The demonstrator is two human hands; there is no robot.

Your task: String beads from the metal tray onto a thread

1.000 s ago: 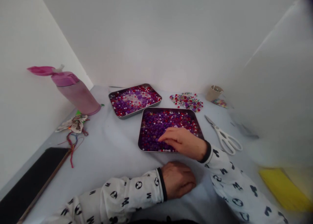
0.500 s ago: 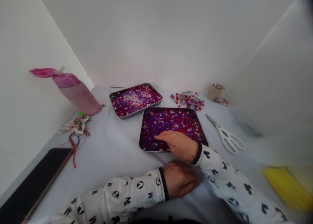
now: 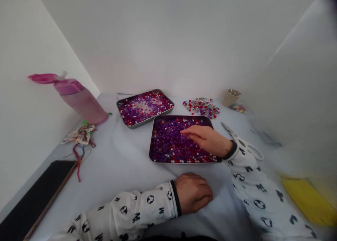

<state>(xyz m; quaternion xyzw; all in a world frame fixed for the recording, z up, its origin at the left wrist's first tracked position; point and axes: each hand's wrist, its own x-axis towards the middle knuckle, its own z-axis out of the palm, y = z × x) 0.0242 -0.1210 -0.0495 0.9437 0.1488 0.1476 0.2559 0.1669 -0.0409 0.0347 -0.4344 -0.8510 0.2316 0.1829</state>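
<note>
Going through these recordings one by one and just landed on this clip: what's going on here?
A person's right hand lies over purple, red and white beads in the nearer metal tray. The left hand rests on the white cloth in front of it, visibly holding nothing. A second bead-filled tray sits behind, with a loose pile of beads to its right. White-handled scissors lie right of the nearer tray.

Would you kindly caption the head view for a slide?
Right hand over beads in a metal tray, left hand resting on cloth
</note>
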